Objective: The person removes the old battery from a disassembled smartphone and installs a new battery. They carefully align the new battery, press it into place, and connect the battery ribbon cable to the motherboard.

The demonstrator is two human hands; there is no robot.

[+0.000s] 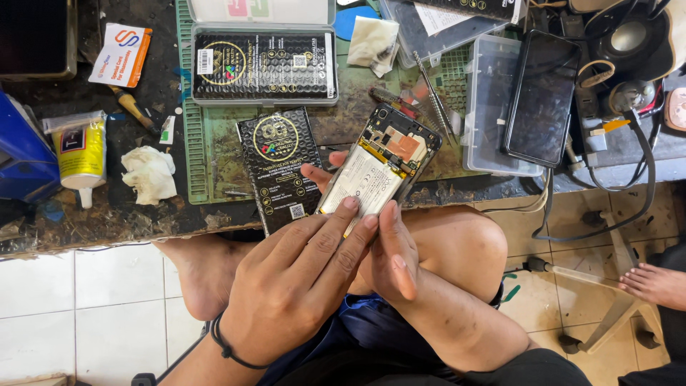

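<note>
White battery label and copper shielding show on the opened phone [382,168], back cover off, held tilted over the near tabletop [107,214] edge and above the person's knee. Left hand [300,279] lies flat over the lower end, fingertips [350,204] pressing on the battery face; not a closed grip, fingers extended. Right hand [389,250] cradles the phone from beneath and the side, thumb along the lower edge, one fingertip emerging at the far left of the frame; it grips the phone. Judged step: working on the battery, pressing or seating it, or feeling for a lifting edge; cannot tell which. Next move would call for steady support under the frame and even pressure, keeping off the exposed board at the upper end. Edges and room: phone overhangs the tabletop edge, so a slip drops it onto lap or tiled floor. Black packet [280,168] lies just left, nearly touching the phone, also overhanging. Tweezers [432,96] and a screwdriver [389,96] rest just beyond the upper end on the green mat [214,154]. Clear tray [493,107] with a second phone [542,96] stands to the right. Open room is mainly toward the lap.
</note>
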